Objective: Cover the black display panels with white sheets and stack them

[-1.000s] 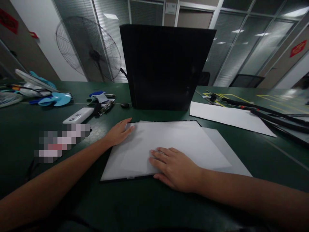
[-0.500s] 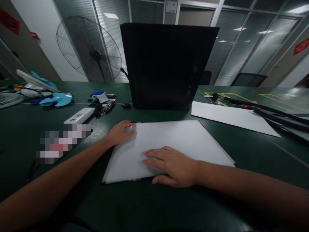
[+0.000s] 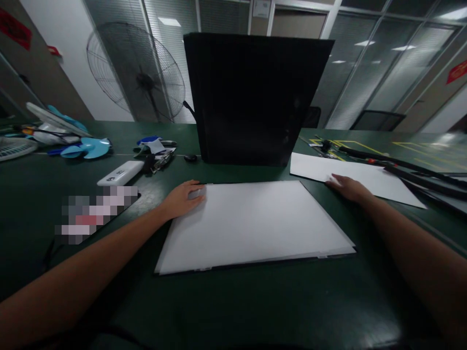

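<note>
In front of me lies a white rectangular sheet (image 3: pixel 255 223) on a thin dark-edged panel. Its sheet and backing are slightly out of line along the left and right edges. My left hand (image 3: pixel 184 199) rests at the far left corner, thumb and fingers apart, fingertips on the white surface. To the right, my right hand (image 3: pixel 348 188) touches the near edge of a second white panel (image 3: pixel 379 182), with its fingers stretched out over that edge. Whether any finger is under the edge is hidden.
A large black box-like object (image 3: pixel 255 102) stands behind the sheet. Left are a white handheld device (image 3: pixel 120 174), a blurred-out item (image 3: pixel 98 214), keys (image 3: pixel 164 158) and blue fan blades (image 3: pixel 87 148). Black strips (image 3: pixel 419 180) lie right, on the green table (image 3: pixel 255 311).
My right hand has left the middle of the white sheet and moved right and away from me to the second panel. My left hand stays at the corner.
</note>
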Demonstrator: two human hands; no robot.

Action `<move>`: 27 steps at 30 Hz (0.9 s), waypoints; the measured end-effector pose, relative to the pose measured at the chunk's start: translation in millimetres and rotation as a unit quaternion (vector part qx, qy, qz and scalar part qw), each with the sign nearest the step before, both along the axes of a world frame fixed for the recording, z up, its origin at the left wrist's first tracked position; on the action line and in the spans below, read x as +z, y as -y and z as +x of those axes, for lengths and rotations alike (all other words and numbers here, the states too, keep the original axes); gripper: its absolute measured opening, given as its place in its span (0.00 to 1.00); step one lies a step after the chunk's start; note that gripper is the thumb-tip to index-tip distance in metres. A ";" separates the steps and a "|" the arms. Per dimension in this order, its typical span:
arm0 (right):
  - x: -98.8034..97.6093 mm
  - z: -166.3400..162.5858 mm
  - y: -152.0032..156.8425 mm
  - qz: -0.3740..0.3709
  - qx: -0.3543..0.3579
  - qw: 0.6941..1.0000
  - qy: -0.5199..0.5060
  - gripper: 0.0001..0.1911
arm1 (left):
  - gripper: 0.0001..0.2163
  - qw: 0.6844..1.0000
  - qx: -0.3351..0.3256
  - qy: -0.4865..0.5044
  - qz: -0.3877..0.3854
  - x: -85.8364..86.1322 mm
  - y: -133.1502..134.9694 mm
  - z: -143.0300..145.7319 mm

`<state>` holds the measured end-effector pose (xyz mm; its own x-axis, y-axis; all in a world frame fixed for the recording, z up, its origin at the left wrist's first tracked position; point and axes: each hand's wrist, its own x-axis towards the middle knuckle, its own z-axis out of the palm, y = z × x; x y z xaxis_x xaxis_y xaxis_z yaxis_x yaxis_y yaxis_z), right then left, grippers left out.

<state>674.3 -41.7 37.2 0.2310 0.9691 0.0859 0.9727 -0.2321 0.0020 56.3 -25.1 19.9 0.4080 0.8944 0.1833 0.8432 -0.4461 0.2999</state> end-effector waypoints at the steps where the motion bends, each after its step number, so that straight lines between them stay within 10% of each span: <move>1: 0.1 5.3 1.5 -0.012 -0.009 1.000 0.002 0.35 | 0.31 1.000 -0.002 0.000 0.002 -0.9 -0.8 -0.2; 9: 10.8 -4.6 4.5 -0.005 -0.082 0.994 0.074 0.21 | 0.29 1.000 -0.005 0.008 0.006 -3.5 -2.1 -0.6; 20: 43.0 -73.9 30.3 0.204 -0.154 0.960 0.114 0.31 | 0.30 1.000 -0.010 0.015 0.013 -2.0 0.9 -2.1; 24: 61.7 -135.8 53.9 0.259 -0.066 0.948 0.175 0.28 | 0.30 1.000 -0.017 0.020 0.016 -2.3 0.9 -2.3; 27: 63.7 -190.3 81.3 0.165 0.113 0.962 0.188 0.25 | 0.28 0.999 -0.030 0.029 0.021 0.6 2.6 -1.0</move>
